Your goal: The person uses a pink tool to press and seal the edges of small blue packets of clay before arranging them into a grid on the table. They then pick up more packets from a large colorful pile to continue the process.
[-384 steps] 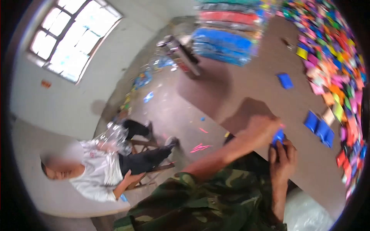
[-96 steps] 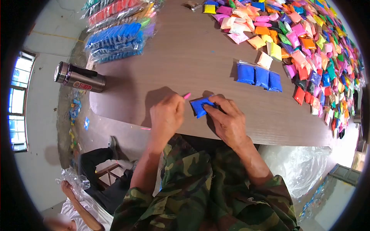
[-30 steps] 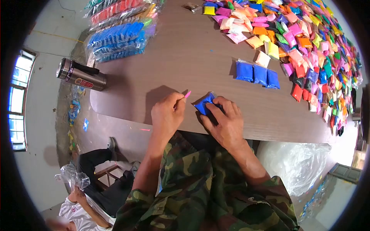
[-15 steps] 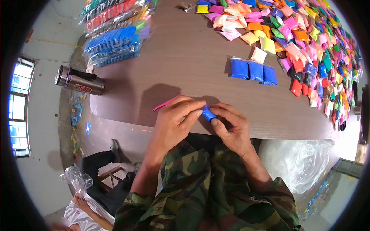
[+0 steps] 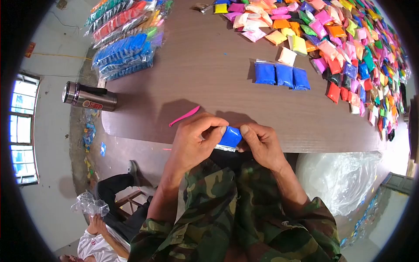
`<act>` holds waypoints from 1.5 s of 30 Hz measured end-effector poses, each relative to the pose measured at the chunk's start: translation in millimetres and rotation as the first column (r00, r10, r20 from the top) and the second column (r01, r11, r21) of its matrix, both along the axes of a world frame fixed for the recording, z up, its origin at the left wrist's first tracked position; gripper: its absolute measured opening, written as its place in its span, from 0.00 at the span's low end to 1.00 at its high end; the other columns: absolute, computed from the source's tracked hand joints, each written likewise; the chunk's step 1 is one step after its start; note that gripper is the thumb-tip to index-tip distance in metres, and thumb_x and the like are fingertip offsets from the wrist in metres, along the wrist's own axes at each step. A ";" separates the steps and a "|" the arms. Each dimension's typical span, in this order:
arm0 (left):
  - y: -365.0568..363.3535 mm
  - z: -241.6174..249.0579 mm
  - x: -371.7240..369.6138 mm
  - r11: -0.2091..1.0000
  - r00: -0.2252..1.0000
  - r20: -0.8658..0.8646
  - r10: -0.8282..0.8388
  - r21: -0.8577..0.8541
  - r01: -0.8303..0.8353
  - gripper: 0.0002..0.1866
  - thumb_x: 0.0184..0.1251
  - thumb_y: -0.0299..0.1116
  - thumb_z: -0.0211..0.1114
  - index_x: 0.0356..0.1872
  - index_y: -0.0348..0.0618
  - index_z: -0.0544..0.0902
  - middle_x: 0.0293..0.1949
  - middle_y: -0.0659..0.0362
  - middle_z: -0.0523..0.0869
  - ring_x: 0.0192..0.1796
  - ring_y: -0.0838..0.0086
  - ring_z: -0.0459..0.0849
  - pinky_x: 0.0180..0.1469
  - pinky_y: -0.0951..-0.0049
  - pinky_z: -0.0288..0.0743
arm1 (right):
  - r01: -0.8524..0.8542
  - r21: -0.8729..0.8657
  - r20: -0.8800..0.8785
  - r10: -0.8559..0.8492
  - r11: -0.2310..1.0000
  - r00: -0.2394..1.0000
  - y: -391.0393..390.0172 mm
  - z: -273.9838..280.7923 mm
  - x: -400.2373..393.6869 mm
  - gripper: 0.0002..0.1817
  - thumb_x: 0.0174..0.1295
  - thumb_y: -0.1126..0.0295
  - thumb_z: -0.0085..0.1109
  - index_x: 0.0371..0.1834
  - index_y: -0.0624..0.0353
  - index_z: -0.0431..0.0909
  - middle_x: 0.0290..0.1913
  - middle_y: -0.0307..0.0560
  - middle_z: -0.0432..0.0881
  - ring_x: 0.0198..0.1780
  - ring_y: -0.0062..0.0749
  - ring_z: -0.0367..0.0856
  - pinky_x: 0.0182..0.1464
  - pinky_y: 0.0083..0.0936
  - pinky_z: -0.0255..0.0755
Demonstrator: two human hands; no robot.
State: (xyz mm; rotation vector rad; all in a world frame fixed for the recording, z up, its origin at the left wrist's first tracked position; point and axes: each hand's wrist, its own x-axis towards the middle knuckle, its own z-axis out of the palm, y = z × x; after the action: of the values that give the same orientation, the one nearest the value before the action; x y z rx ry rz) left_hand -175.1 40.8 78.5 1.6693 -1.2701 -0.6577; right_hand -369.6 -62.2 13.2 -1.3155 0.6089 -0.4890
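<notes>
Between my two hands, at the table's front edge, is a small blue packet [image 5: 230,137] with a shiny strip along its lower side. My left hand [image 5: 198,139] pinches its left upper corner between thumb and forefinger. On the other side, my right hand [image 5: 262,144] grips the right corner, thumb on top. A pink plastic knife [image 5: 184,116] lies on the table just beyond my left hand. Farther off to the right, three blue packets [image 5: 284,76] lie side by side in a row.
A large heap of colourful packets [image 5: 336,48] covers the table's right side. Bundled bags of packets [image 5: 122,43] are stacked at back left, near a steel flask [image 5: 91,96] lying at the left edge. Clear plastic sheeting [image 5: 338,181] hangs below right. Another person [image 5: 104,236] sits lower left holding clear plastic.
The blue packet was folded or bunched between my fingers; now it is spread flat with its shiny strip showing. The pink knife is more fully visible. The other person's hands and plastic have shifted slightly.
</notes>
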 end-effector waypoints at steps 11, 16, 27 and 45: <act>0.0 -16.5 -7.1 0.992 0.991 0.044 0.123 -0.013 -0.122 0.04 0.77 0.22 0.71 0.47 0.37 0.91 0.34 0.60 0.91 0.35 0.81 0.86 0.37 0.76 0.78 | 0.031 0.000 0.068 -0.030 1.000 0.997 10.7 2.5 4.3 0.19 0.84 0.59 0.65 0.56 0.67 0.91 0.39 0.41 0.91 0.37 0.20 0.86 0.39 0.21 0.82; 4.0 -19.8 3.0 0.967 0.953 0.167 0.251 -0.082 -0.240 0.04 0.76 0.22 0.70 0.47 0.38 0.89 0.34 0.54 0.89 0.29 0.74 0.84 0.34 0.71 0.77 | 0.114 0.115 0.067 -0.122 0.987 0.990 14.7 0.9 4.1 0.17 0.85 0.60 0.64 0.51 0.64 0.92 0.34 0.35 0.86 0.33 0.17 0.80 0.35 0.21 0.76; 27.6 -11.8 23.5 0.947 0.949 -0.054 0.310 0.104 -0.303 0.06 0.82 0.29 0.68 0.47 0.38 0.90 0.34 0.67 0.86 0.32 0.88 0.76 0.33 0.79 0.68 | 0.118 -0.010 0.063 -0.117 0.993 0.991 1.9 4.7 -4.5 0.17 0.85 0.62 0.64 0.52 0.68 0.91 0.45 0.39 0.90 0.48 0.20 0.82 0.52 0.24 0.78; 16.7 -18.8 3.0 1.000 0.998 0.053 0.026 -0.002 -0.026 0.05 0.78 0.27 0.72 0.48 0.40 0.91 0.38 0.55 0.93 0.37 0.73 0.90 0.40 0.67 0.83 | -0.033 -0.292 -0.149 -0.011 0.956 0.989 5.8 23.3 1.2 0.10 0.81 0.69 0.67 0.45 0.67 0.89 0.34 0.35 0.81 0.40 0.19 0.75 0.42 0.25 0.74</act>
State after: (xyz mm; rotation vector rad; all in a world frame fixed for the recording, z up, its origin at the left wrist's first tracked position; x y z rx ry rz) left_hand -172.1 57.5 59.6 1.7098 -1.2841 -0.6004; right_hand -368.4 -56.4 36.5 -1.6493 0.6701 -0.4881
